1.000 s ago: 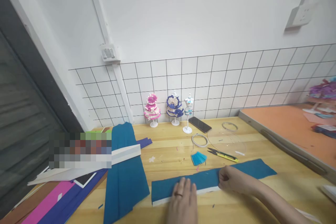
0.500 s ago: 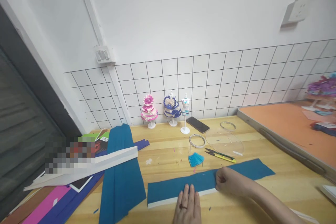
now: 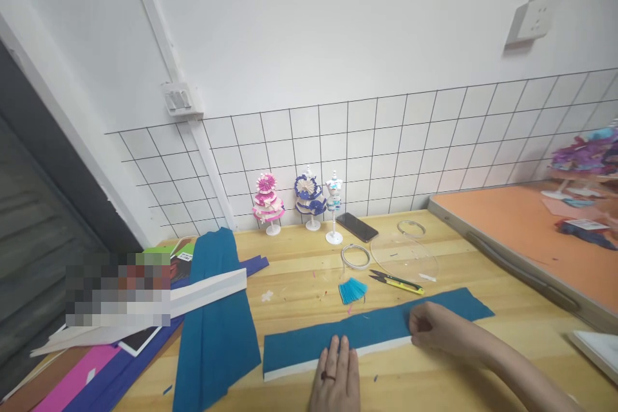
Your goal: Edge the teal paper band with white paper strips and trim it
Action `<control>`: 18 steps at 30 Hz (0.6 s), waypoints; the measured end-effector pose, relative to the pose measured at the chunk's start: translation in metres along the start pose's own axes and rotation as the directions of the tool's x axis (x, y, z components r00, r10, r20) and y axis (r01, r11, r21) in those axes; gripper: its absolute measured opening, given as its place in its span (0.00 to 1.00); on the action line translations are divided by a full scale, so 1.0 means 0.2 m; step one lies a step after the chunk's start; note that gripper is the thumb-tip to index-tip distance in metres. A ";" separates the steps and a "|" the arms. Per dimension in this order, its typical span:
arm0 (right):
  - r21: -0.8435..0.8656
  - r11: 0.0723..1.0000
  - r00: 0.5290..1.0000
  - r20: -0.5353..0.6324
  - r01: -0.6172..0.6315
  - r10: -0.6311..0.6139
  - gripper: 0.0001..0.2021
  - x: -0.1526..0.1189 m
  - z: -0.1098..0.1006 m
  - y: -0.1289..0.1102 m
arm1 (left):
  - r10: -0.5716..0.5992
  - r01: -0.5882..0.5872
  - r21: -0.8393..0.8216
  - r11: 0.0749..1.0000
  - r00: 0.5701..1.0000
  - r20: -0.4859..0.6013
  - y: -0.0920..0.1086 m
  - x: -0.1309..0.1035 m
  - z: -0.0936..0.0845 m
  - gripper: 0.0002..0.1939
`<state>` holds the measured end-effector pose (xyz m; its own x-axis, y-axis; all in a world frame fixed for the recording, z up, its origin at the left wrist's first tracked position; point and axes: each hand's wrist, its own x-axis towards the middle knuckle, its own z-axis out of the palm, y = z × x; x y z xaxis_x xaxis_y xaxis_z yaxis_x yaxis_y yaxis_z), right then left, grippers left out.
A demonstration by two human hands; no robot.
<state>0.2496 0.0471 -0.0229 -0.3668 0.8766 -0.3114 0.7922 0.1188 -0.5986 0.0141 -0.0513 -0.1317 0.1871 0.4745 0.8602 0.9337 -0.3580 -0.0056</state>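
Left hand flat, fingers extended, on white-edged teal strip; right hand curled against it, whether pinching, unclear

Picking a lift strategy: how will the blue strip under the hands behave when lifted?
Likely floppy: the blue strip looks long and thin. Probably light, with little visible thickness. May slide if pushed: nothing but the left hand and right hand seems to hold it on the table.

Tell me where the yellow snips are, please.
In the head view, the yellow snips lie right of centre, just right of the blue fan, beyond the teal strip.
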 end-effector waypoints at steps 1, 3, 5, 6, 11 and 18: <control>-0.007 1.000 1.000 -0.016 -0.003 0.003 0.04 -0.01 -0.02 0.02 | -0.009 0.009 -0.010 1.000 1.000 0.002 0.00 0.00 0.00 0.36; -0.045 0.999 0.997 -0.075 0.007 -0.010 0.04 -0.04 -0.04 0.03 | 0.001 -0.001 -0.006 1.000 0.998 0.055 0.00 -0.01 0.00 0.38; -0.110 0.991 0.980 -0.177 0.072 -0.091 0.05 -0.07 -0.02 -0.01 | 0.033 -0.035 0.013 0.999 0.992 0.125 -0.01 0.01 -0.03 0.39; -0.150 0.979 0.960 -0.223 0.137 -0.168 0.06 -0.08 0.01 -0.05 | 0.045 -0.049 0.024 0.999 0.989 0.141 -0.01 0.02 -0.04 0.40; -0.301 0.774 0.763 -0.181 0.557 -0.620 0.11 -0.15 0.28 -0.27 | 0.067 -0.078 0.081 0.994 0.990 0.126 0.00 0.04 -0.07 0.36; -0.460 0.661 0.691 -0.129 0.594 -0.711 0.06 -0.14 0.44 -0.28 | 0.069 -0.100 0.059 0.993 0.918 0.390 -0.01 -0.02 -0.05 0.35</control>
<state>0.1734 -0.0253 -0.0461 -0.7539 0.5817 0.3055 0.5298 0.8132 -0.2409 0.0091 -0.0614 -0.1293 0.3553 0.7243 0.5909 0.9268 -0.3552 -0.1219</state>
